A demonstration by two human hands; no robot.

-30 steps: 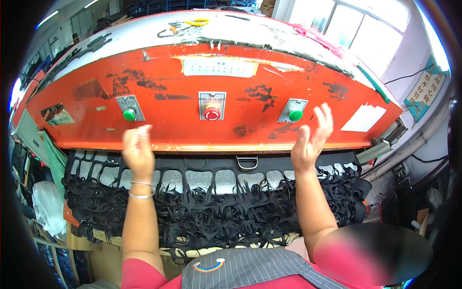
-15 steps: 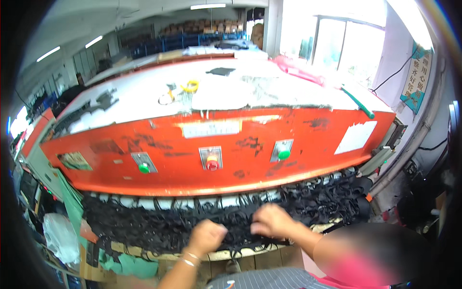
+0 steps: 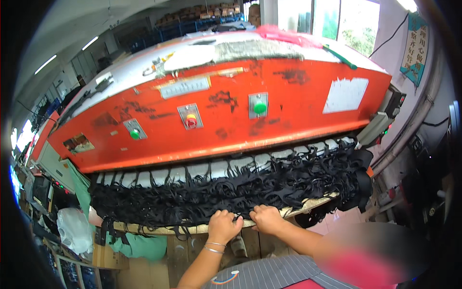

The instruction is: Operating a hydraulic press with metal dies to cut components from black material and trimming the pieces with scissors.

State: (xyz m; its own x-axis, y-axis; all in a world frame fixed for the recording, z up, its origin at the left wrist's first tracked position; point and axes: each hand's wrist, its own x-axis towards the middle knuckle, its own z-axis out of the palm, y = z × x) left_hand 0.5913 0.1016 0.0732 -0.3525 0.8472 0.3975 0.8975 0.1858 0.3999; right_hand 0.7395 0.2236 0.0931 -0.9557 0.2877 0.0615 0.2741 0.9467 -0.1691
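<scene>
Both hands sit side by side at the near edge of the desk [image 3: 313, 206], left hand [image 3: 224, 226] and right hand [image 3: 266, 219] with fingers curled shut into the black cut-out fabric web [image 3: 226, 192]. This looks like gathering the punched scrap (a judgement); lifting it next would call for a firm pull toward the body. Above and beyond the fingers looms the orange press [image 3: 231, 111], with its green button [image 3: 260, 107].

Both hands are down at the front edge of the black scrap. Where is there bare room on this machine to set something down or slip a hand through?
Crowded: the black scrap covers the bed, with left hand and right hand gripping its front edge. Bare: a thin strip of wooden board right of the hands, and the white top between the scissors and the grey pad.
</scene>
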